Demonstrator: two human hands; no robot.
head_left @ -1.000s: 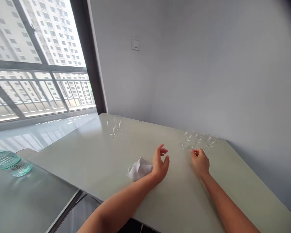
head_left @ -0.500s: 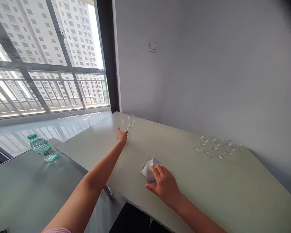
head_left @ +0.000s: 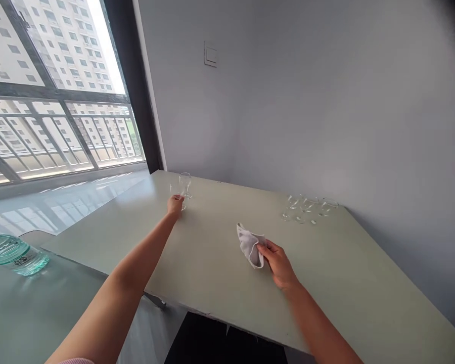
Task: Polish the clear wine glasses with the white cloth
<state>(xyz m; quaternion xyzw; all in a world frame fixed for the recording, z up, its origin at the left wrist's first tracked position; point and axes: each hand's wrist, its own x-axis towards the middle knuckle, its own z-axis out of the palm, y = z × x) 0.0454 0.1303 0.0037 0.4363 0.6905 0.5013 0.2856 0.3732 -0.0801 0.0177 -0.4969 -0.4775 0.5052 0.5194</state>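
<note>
My left hand (head_left: 175,204) is closed around a clear stemmed glass (head_left: 173,189) near the table's far left corner. Just behind it stands another clear glass (head_left: 185,185), upright and apart from my fingers. My right hand (head_left: 278,260) pinches a whitish cloth (head_left: 249,245) by its right side, and the cloth hangs over the middle of the table. Several clear glasses (head_left: 310,205) stand in a group at the back right, by the wall.
The pale table (head_left: 212,263) meets a grey wall (head_left: 307,101) at the back. A water bottle (head_left: 18,255) is on a second, greenish table (head_left: 41,313) at the left. A large window (head_left: 60,116) fills the upper left.
My left hand, open before, has closed on the glass. My right hand has taken hold of the cloth and lifted it off the table. The view has turned right.
</note>
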